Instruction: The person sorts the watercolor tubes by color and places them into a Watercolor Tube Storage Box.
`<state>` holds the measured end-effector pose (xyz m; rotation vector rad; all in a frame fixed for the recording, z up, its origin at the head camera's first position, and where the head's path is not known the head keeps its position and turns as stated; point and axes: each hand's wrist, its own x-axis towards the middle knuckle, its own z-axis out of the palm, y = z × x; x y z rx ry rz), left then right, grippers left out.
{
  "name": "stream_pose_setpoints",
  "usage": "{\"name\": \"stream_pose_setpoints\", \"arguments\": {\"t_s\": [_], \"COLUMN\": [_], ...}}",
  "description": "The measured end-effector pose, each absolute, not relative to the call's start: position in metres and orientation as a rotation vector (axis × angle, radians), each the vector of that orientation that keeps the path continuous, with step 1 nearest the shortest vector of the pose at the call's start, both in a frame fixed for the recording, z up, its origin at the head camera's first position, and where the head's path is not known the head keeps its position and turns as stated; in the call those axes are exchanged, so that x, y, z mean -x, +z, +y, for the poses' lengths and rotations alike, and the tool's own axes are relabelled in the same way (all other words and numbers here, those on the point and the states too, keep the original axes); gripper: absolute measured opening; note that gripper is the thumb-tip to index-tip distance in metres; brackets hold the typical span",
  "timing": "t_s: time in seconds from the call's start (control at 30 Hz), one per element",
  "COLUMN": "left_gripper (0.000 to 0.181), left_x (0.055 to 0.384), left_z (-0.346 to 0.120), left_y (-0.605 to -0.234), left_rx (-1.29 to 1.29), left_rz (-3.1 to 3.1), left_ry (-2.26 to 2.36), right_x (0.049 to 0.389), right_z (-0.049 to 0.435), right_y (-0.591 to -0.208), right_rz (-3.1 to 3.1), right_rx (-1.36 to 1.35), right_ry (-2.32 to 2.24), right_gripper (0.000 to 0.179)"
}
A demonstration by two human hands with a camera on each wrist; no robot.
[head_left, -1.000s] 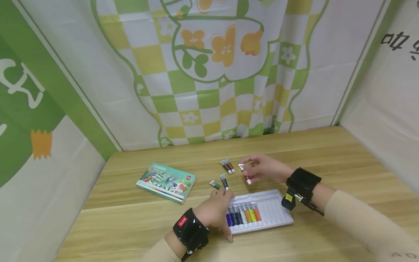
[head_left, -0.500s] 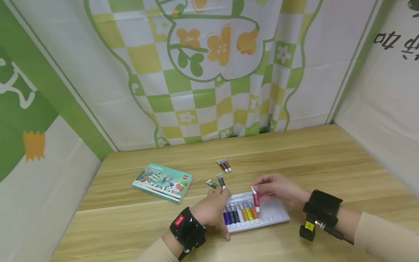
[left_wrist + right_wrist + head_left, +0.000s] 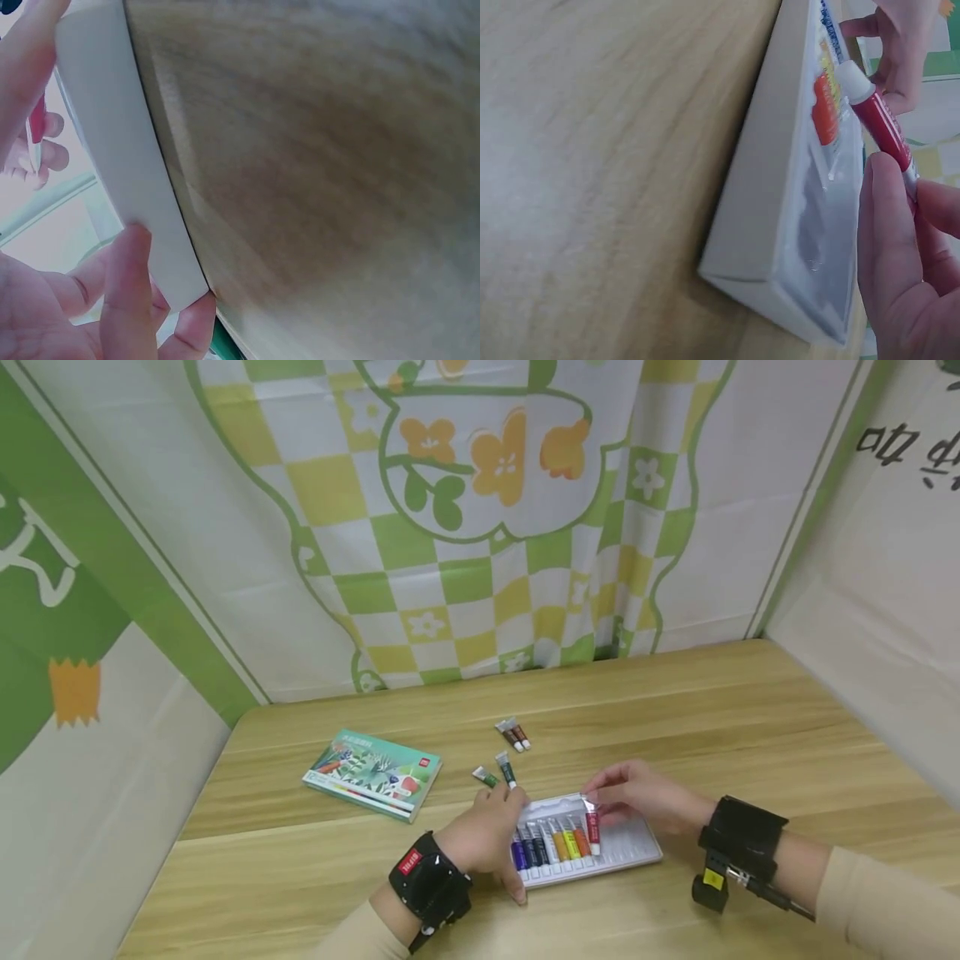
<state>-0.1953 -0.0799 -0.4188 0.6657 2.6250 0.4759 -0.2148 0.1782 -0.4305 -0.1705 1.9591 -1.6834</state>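
Note:
In the head view a white paint tray [image 3: 627,850] lies on the wooden table, with purple, dark, white, ochre, yellow and orange paint tubes [image 3: 558,843] side by side in its left part. My left hand [image 3: 483,835] grips the tray's left end, thumb at the front edge and fingers at the back; the left wrist view shows fingertips on the tray's side wall [image 3: 120,150]. Over the tray, just right of the orange tube, my right hand [image 3: 645,797] pinches a red paint tube [image 3: 885,127] by its crimped end, white cap pointing toward the front edge.
Behind the tray lie two green paint tubes [image 3: 506,768], and farther back two brown paint tubes [image 3: 513,735] rest together. A teal paint box [image 3: 372,774] lies at the left. A patterned curtain [image 3: 480,593] hangs along the table's back edge.
My right hand has brought the red tube from behind the tray toward me and over its slots, lowering it beside the orange tube. The left hand keeps its grip on the tray.

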Motion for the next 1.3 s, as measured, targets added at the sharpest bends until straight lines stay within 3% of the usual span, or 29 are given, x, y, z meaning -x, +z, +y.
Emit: {"name": "stream_pose_setpoints", "arguments": {"t_s": [0.4, 0.6, 0.83, 1.3], "left_gripper": [0.114, 0.114, 0.114, 0.113], "left_x": [0.195, 0.195, 0.195, 0.194], "left_z": [-0.078, -0.079, -0.079, -0.080], "left_y": [-0.416, -0.415, -0.416, -0.415], "left_rx": [-0.648, -0.657, -0.661, -0.650], "left_rz": [2.615, 2.612, 2.617, 2.608], "left_ry": [0.485, 0.488, 0.485, 0.503], "right_x": [0.213, 0.212, 0.209, 0.197], "right_z": [0.177, 0.176, 0.176, 0.168], "right_y": [-0.433, -0.432, -0.427, -0.420], "right_rz": [2.111, 2.390, 2.558, 2.576], "right_rx": [0.223, 0.435, 0.697, 0.796], "right_ry": [-1.542, -1.309, -1.081, -0.867], "right_gripper": [0.018, 0.012, 0.018, 0.019]}}
